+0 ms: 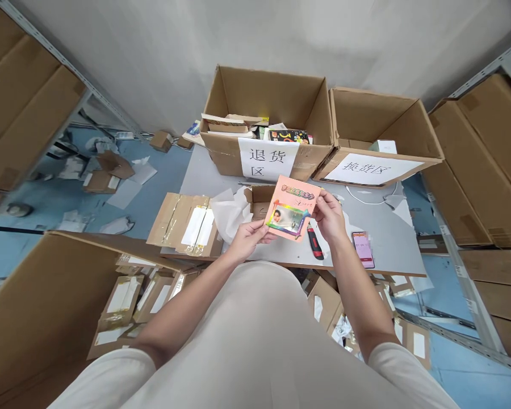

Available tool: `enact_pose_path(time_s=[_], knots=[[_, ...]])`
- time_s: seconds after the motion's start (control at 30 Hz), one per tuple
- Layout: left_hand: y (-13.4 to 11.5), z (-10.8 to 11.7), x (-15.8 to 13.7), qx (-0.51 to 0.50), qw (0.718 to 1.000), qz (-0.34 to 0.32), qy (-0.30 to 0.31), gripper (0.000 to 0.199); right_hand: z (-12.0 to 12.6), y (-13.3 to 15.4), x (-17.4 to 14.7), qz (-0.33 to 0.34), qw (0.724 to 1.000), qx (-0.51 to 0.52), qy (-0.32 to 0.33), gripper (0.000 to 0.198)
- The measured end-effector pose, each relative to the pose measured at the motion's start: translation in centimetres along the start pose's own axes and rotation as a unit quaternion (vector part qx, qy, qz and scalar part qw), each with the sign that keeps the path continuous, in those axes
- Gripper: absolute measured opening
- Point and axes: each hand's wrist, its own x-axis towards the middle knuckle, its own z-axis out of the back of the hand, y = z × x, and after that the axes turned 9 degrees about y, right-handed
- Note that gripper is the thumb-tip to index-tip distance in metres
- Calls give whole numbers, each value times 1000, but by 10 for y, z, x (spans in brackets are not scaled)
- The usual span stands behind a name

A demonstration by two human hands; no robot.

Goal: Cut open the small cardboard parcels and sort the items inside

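A pink book with a colourful picture on its cover is held up, tilted, above the table. My left hand is closed on its lower left edge, and my right hand grips it at the right edge. Behind it, partly hidden, stands a small opened cardboard box with white wrapping paper spilling out at its left. A red and black box cutter lies on the table near my right hand. To the right of my forearm rests a phone with a lit pink screen.
At the table's back stand two large labelled cartons: one holds books, the other a white box. A taped parcel lies at left. Below, a big carton contains several parcels. Shelves with boxes flank both sides.
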Motion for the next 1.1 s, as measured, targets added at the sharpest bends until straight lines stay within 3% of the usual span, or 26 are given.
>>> enact_pose_path(time_s=[0.13,0.23,0.33,0.53,0.67,0.93,1.1], knots=[[4,-8,3,-69,996,15,48,40,3,2,4,42,999,-19,8,34],[4,-19,7,-141,984,61,93,40,5,11,10,46,995,-36,83,49],[0,-27,10,-166,977,88,103,45,12,24,17,12,987,-33,158,46],[-5,-23,9,-84,995,-9,44,65,29,44,25,-30,986,-106,122,33],[3,-20,7,45,996,-46,-66,50,35,45,27,-39,989,-126,71,37],[12,-30,9,25,994,-52,-92,42,38,37,26,-46,993,-108,28,34],[15,-32,11,-18,993,-48,-104,37,47,39,21,-55,993,-64,78,37]])
